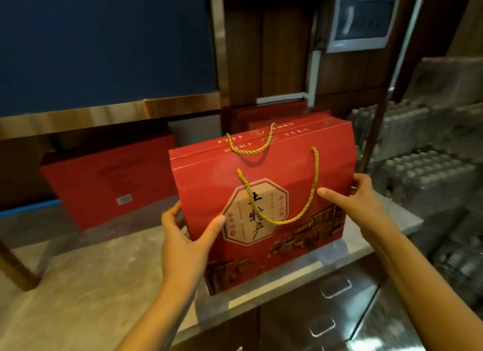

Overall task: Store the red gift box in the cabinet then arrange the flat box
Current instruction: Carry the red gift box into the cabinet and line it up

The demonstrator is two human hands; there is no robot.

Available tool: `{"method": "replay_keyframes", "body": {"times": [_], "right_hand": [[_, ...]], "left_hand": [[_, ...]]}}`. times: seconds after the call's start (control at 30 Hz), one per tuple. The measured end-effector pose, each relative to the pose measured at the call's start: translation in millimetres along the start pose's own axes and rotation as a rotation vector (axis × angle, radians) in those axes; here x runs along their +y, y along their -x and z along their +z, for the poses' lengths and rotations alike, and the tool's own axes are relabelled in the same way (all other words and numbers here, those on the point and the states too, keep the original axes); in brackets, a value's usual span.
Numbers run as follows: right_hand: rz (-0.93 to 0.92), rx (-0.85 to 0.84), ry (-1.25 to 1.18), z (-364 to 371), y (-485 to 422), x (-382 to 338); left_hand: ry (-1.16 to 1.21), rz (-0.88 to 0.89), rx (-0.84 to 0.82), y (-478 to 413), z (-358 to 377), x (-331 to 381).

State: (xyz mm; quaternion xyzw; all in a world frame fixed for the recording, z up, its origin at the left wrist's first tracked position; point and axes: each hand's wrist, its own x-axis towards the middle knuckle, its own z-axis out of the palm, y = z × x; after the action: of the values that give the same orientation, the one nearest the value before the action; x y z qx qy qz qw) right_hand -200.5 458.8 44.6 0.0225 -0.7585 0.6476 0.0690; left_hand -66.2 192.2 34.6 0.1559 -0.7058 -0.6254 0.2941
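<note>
The red gift box (271, 172) with gold rope handles and an octagonal label stands upright near the front edge of the marble counter (86, 277). My left hand (187, 235) grips its left side, thumb across the front face. My right hand (358, 196) holds its right side, thumb on the front. A flat red box (104, 183) leans upright in the cabinet recess behind and to the left. More red boxes (285, 116) stand behind the gift box.
A blue panel with a gold frame (104, 44) hangs above the recess. Shrink-wrapped packs of bottles (428, 167) are stacked at the right. Drawers with metal handles (334, 288) lie under the counter. A wooden post (15, 267) stands at the left.
</note>
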Motion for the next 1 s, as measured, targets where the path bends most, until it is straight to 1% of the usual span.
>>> {"method": "replay_keyframes", "body": {"times": [0.1,0.23,0.33,0.43,0.63,0.8,1.0], "right_hand": [[0.019,0.043,0.012,-43.3,-25.6,18.5],[0.033,0.067,-0.032,-88.4,-68.7,47.0],[0.039,0.077,-0.079,-107.9,-102.6,69.5],[0.04,0.076,-0.114,-116.5,-134.3,84.5],[0.007,0.007,-0.074,-109.4,-187.2,102.2],[-0.002,-0.015,-0.026,-97.9,-208.2,116.4],[0.0,-0.031,-0.035,-88.2,-220.9,126.8]], "left_hand": [[-0.001,-0.013,-0.033,2.3,54.4,-4.2],[-0.061,0.029,-0.052,-10.4,129.1,-6.9],[-0.103,0.054,-0.051,-28.2,178.2,-14.5],[-0.11,0.05,-0.039,-42.3,211.9,-25.3],[-0.089,0.005,0.05,-58.8,236.5,-44.4],[-0.076,-0.038,0.076,-68.2,242.1,-53.9],[-0.078,-0.063,0.072,-71.4,246.8,-65.2]]}}
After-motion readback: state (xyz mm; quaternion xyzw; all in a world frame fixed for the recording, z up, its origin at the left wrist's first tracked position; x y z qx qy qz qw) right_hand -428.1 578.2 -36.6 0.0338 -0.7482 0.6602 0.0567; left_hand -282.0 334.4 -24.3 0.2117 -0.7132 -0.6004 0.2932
